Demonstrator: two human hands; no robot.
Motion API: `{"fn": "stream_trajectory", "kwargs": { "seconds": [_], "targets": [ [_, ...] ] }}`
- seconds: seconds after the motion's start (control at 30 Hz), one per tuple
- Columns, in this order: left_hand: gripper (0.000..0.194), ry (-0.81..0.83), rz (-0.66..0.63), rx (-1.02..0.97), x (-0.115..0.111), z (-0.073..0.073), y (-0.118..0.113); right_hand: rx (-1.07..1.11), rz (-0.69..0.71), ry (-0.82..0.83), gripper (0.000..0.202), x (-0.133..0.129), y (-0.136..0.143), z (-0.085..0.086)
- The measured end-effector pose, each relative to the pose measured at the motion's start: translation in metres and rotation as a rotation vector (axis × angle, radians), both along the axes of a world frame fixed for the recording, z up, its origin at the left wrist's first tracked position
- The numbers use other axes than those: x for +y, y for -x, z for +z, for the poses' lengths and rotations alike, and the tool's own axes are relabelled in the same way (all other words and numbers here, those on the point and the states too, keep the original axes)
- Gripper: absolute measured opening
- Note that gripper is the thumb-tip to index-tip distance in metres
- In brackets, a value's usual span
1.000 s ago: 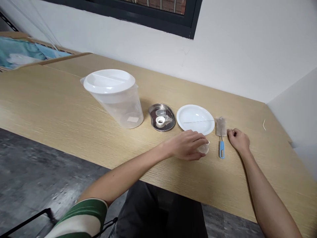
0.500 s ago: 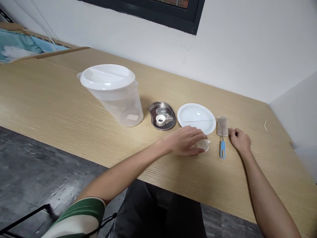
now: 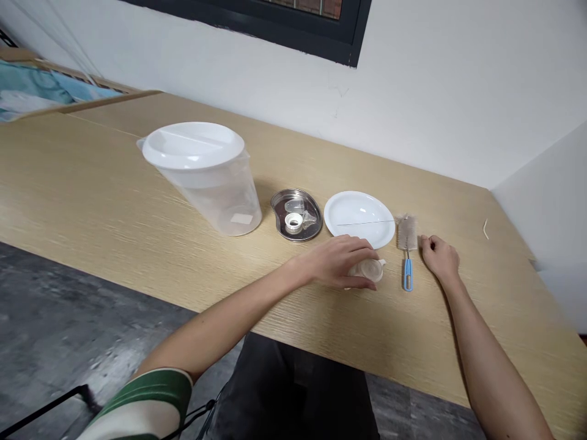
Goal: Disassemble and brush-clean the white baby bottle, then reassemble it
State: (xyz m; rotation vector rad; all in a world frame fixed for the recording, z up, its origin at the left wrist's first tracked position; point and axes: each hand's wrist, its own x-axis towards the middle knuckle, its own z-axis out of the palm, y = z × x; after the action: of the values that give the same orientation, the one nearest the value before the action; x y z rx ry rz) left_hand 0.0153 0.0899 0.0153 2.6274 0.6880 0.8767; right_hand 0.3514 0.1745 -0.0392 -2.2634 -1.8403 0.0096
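My left hand (image 3: 343,263) is curved around a small clear plastic bottle (image 3: 370,269) on the table, just in front of a white plate (image 3: 359,211). A thin wire brush lies across the plate. To the right rests a bottle brush with a blue handle (image 3: 408,275) and pale bristles. Beside its bristles my right hand (image 3: 440,256) rests on the table, fingers curled, with nothing visible in it. Left of the plate, a metal kidney-shaped tray (image 3: 277,205) holds a white ring (image 3: 293,222), a clear cap and a clear teat.
A large translucent pitcher (image 3: 220,189) with a white lid stands on the left of the wooden table (image 3: 105,177). A small pale curved strip (image 3: 485,229) lies at the right. The wall rises behind the table.
The view has shifted slightly, moving everything a little to the left. My left hand's fingers look slightly more spread around the bottle; my right hand stays curled beside the brush.
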Motion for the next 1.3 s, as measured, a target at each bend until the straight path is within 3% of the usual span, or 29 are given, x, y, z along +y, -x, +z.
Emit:
{"fn": "stream_trajectory", "kwargs": {
  "seconds": [0.4,0.73,0.97,1.3],
  "targets": [
    [0.035,0.269,-0.046,-0.097,-0.0051,0.0074,0.0014,0.005,0.003,0.001,0.054,0.0019,-0.0016,-0.0019],
    [0.049,0.281,-0.072,-0.131,-0.0007,0.0028,0.0003,0.02,0.003,-0.001,0.055,0.0005,-0.0007,-0.0018],
    [0.036,0.309,-0.066,-0.147,-0.0025,0.004,0.0001,0.02,0.006,-0.013,0.053,0.0014,-0.0017,-0.0029],
    [0.035,0.253,-0.063,-0.153,-0.0021,0.0014,-0.0009,0.024,0.025,-0.032,0.051,0.001,-0.0023,-0.0039]
  ]
}}
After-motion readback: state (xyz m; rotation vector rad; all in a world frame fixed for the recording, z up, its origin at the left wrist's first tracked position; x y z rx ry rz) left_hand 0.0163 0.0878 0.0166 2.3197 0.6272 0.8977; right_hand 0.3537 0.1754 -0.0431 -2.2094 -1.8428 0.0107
